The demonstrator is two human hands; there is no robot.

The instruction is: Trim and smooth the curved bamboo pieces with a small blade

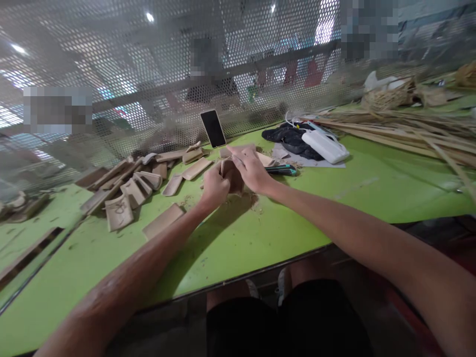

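On the green table (260,238), the left hand (214,188) and right hand (251,169) wrap their fingers around a brown piece (233,179) that looks light, stiff and easy to crack, best held by its edges.

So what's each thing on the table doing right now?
Left hand: closed on the tan piece.
Right hand: gripping the same piece from above.
Phone: screen dark, propped upright against the mesh.
Cutter: lying flat, untouched.
Loose pieces: scattered flat in a heap.
Power bank: lying on the black cloth, cable plugged in.
Stalks: lying in a loose bundle.
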